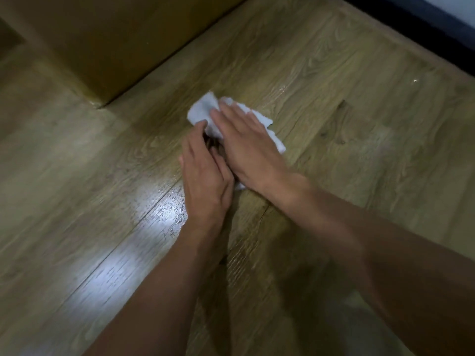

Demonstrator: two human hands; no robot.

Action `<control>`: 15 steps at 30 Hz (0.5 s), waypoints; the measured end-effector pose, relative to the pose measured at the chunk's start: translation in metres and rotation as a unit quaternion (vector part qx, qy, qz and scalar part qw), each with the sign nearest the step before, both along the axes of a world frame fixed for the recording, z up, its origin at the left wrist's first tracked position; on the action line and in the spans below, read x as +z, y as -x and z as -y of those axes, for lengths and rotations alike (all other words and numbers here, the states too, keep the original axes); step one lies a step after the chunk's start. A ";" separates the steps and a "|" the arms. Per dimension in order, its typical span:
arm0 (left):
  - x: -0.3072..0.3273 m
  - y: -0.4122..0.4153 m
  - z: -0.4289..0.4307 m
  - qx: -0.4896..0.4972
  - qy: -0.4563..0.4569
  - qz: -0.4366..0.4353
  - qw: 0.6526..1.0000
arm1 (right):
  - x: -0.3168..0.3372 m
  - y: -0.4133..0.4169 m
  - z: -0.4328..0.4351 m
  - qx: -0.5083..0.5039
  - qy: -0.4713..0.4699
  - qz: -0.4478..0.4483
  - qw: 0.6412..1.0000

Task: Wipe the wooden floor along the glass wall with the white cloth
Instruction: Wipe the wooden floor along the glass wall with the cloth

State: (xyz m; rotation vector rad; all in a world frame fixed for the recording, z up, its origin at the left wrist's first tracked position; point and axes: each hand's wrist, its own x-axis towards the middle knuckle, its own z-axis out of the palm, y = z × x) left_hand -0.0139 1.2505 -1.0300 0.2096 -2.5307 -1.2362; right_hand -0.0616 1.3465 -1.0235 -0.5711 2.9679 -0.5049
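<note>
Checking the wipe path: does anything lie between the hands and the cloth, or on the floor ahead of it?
Nothing visible does. The right hand lies flat on the cloth, the left hand touches its near edge, and the floor around it shows only planks.

- Left hand (205, 173): bare; knuckle ridges and tendon lines show across the back.
- Right hand (246, 147): bare; the back is broad and smooth, and the knuckles are faintly marked.
- Left forearm (164, 278): bare along its whole visible length to the lower frame edge.
- Right forearm (359, 240): bare to the right frame edge; its outline is softened by blur.
- Pale grey patch (341, 319) at the bottom edge between the forearms: too blurred to tell whether it is clothing.
</note>
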 end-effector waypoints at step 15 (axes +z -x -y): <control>0.006 0.008 -0.004 -0.117 0.173 0.110 0.972 | 0.007 0.098 0.022 0.050 -0.015 0.013 0.999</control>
